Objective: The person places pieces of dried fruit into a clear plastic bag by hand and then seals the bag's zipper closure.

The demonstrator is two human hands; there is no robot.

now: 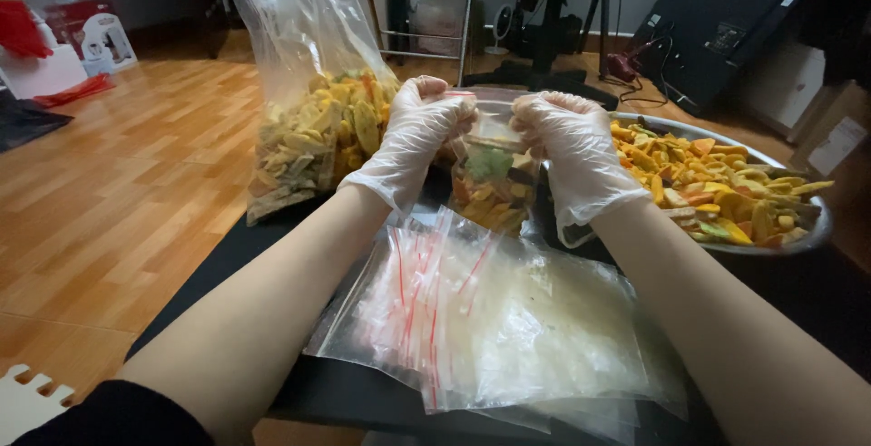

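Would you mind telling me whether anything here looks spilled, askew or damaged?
Nothing stands out. The dried chips stay inside the metal bowl and big bag, and the empty zip bags lie in a loose pile.

A small clear zip bag (488,174) hangs upright between the two gloved hands, gripped at its top edge on both sides. It is roughly half full of mixed dried fruit and vegetable chips: yellow, orange, and a pale green piece near the top. A thin red strip runs along its mouth. The bag is held in the air above the black counter (272,255), its bottom just over a pile of empty zip bags (490,319)
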